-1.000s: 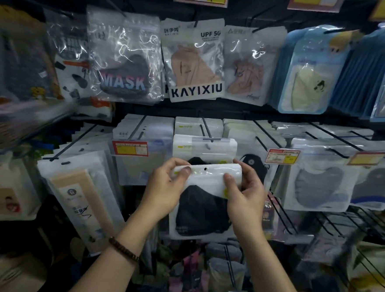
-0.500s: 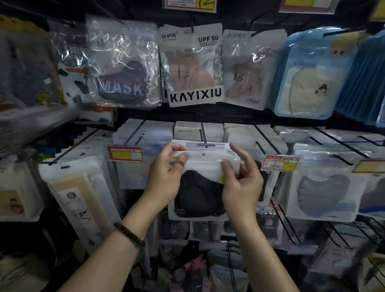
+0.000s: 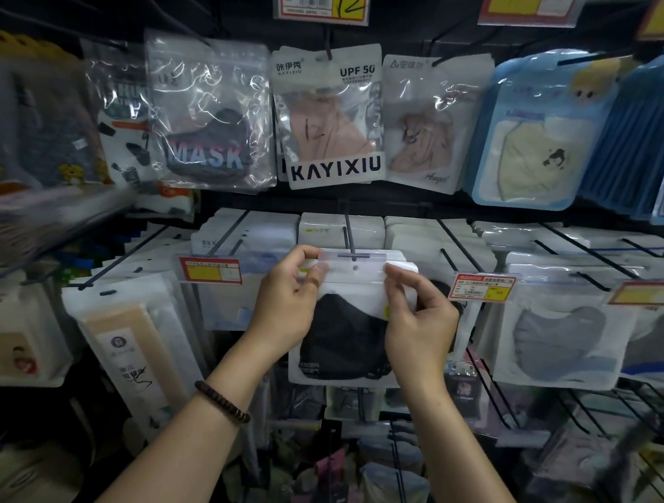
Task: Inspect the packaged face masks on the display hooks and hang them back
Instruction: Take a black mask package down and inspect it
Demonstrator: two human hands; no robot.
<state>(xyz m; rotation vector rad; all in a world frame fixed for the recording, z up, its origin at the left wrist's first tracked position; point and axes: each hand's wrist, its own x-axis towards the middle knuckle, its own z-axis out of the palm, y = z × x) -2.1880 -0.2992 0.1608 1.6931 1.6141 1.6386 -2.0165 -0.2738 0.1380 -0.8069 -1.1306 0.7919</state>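
Observation:
A white packet with a black face mask (image 3: 346, 331) hangs in front of me at the middle row. My left hand (image 3: 289, 303) pinches its top left corner and my right hand (image 3: 420, 320) pinches its top right edge. The packet's small hanging hole sits just below the tip of a black display hook (image 3: 349, 236), against the clear label strip at the hook's end. More white packets fill that hook behind it.
The upper row holds a clear MASK packet (image 3: 209, 125), a KAYIXIU packet (image 3: 331, 121), a pink-mask packet (image 3: 425, 128) and blue packets (image 3: 535, 136). Grey-mask packets (image 3: 560, 330) hang right, beige ones (image 3: 128, 339) left. Red-yellow price tags (image 3: 481, 287) sit on neighbouring hooks.
Both hands have lifted the black-mask packet upward, from below the hook's tip to level with it. The grip on its top corners stays the same.

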